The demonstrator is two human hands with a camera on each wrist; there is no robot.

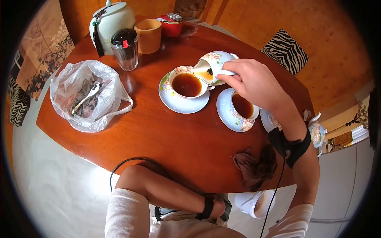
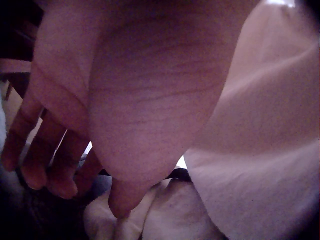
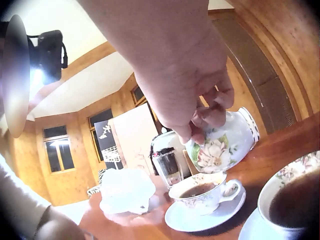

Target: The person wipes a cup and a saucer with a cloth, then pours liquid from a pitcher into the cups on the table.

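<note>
My right hand [image 1: 256,81] pinches the handle of a floral porcelain creamer jug [image 1: 217,61]. The jug is tilted, its spout low at the rim of a teacup [image 1: 185,85] of dark tea on a pale blue saucer [image 1: 184,104]. Pale liquid and a dark patch show inside the jug. In the right wrist view the fingers curl at the top of the jug [image 3: 217,152], above the cup. A second teacup [image 1: 243,107] of tea stands just below the hand. My left hand [image 2: 145,105] hangs by the lap, fingers loose and holding nothing.
At the left lies a plastic bag [image 1: 63,85] with a white spoon [image 1: 88,97] in it. A large lidded jar [image 1: 123,18], a clear tumbler [image 1: 126,55], and a wooden cup [image 1: 150,37] stand behind. A brown cloth [image 1: 254,168] lies near the front edge; a teapot [image 1: 316,133] stands far right.
</note>
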